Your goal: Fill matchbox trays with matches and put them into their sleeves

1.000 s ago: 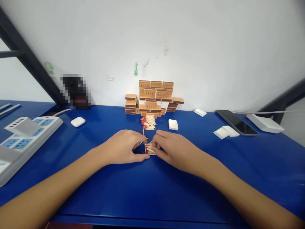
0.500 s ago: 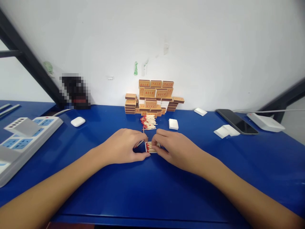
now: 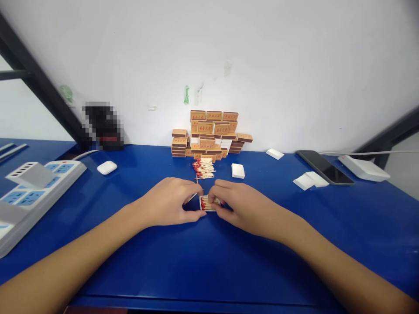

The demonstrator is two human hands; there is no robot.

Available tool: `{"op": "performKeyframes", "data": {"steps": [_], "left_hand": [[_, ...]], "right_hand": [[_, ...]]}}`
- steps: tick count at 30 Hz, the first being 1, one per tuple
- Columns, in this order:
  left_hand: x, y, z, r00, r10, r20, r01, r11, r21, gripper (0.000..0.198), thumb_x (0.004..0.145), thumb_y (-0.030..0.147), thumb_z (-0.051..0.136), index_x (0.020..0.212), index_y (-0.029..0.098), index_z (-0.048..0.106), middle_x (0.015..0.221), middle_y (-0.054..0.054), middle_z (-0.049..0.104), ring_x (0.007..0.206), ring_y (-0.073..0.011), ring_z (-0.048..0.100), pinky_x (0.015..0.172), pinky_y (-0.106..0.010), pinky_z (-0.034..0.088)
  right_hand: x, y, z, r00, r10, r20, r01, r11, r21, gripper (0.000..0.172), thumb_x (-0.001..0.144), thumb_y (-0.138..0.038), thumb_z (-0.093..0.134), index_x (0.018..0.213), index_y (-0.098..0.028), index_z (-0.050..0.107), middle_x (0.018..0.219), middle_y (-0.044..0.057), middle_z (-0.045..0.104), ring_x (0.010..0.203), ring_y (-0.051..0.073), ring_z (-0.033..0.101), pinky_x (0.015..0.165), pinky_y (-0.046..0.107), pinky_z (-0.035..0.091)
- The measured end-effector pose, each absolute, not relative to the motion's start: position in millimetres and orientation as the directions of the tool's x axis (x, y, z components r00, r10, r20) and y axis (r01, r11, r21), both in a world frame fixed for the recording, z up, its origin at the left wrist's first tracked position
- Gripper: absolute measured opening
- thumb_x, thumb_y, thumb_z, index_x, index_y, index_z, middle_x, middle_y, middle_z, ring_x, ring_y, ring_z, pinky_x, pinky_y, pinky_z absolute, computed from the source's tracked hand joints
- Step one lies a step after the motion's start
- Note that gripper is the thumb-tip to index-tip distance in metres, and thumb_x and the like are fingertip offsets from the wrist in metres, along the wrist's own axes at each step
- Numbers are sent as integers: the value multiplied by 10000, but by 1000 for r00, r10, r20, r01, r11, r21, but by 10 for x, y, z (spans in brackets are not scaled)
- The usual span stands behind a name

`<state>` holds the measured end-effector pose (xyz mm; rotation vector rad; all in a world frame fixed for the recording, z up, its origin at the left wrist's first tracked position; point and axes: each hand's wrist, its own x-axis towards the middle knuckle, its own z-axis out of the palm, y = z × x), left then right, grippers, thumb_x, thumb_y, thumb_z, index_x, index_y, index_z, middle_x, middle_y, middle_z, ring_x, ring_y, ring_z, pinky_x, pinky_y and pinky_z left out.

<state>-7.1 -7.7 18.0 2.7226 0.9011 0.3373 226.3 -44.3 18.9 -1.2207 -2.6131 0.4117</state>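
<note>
A blue tabletop (image 3: 209, 270) meets a white wall (image 3: 294, 65). The tray (image 3: 200, 203) lies between the left hand (image 3: 173, 200), which grips its left end with thumb and fingers, and the right hand (image 3: 240, 203), curled over its matches (image 3: 205, 205); whether it pinches any I cannot tell. Beyond the tray are a match pile (image 3: 204, 168) and stacked matchboxes (image 3: 205, 127).

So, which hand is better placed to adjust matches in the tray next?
Probably the right hand: it reaches over the matches inside the tray; the left hand is at the tray's left end.
</note>
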Motion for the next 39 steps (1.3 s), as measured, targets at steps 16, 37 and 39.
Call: {"op": "performKeyframes", "data": {"steps": [16,37,39], "left_hand": [[-69,-80,193,783,611,116,556,-772,309,294,905,435,680,797,188,563,723,34,594,584,-116,495,572,-284,309],[-75,-66,170,781,610,133,550,-774,315,322,905,444,685,769,188,546,709,44,580,574,-109,481,567,-277,293],[-77,-69,172,783,609,126,552,-774,311,317,907,442,685,776,188,549,711,44,582,576,-110,484,568,-279,292]], "right_hand": [[2248,-425,140,-584,801,130,743,593,-310,155,1028,-211,546,881,-181,586,881,11,598,672,122,499,615,281,325],[2254,-437,156,-608,788,98,705,593,-389,139,1035,-221,557,933,-184,644,946,21,633,747,133,572,666,276,387],[2273,-427,149,-611,785,104,701,597,-390,110,1026,-219,580,949,-188,651,952,17,635,743,129,572,663,273,390]]}}
